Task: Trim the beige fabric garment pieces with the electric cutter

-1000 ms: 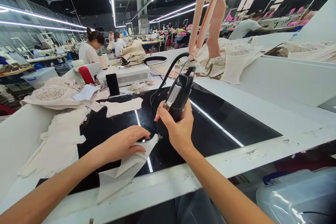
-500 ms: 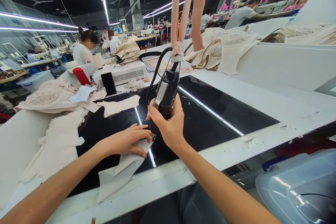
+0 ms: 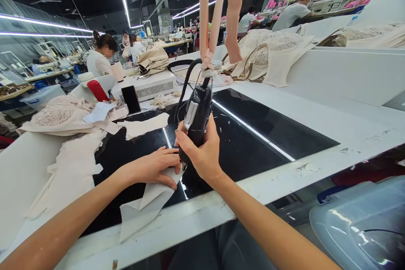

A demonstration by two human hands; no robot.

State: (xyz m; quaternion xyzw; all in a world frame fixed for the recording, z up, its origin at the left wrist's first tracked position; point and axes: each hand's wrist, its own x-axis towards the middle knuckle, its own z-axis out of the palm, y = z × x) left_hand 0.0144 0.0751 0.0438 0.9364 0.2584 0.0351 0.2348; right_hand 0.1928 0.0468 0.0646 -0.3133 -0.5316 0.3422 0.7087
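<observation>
A black corded hand tool is gripped in the right hand, with the fingers and thumb clamped around its body. It is held slightly tilted, lower end down, over the glossy black panel that is set on the white desk. By the pink fabric straps knotted at its top, the tool is tied from above, and its black cord is looped down at its left side.

A cream fabric piece is pressed to the panel under the left hand, which is laid palm down with the thumb apart from the fingers. The near end of the piece is folded and draped over the desk's front edge; its far tip is placed right by the tool's lower end, where contact cannot be made out.

Farther back, a cream fabric strip is laid at the panel's far left, near a smartphone propped upright against a white vented box. To the left, more cream fabric pieces are piled just beside lace-patterned garment parts, on which a white paper slip is placed.
</observation>
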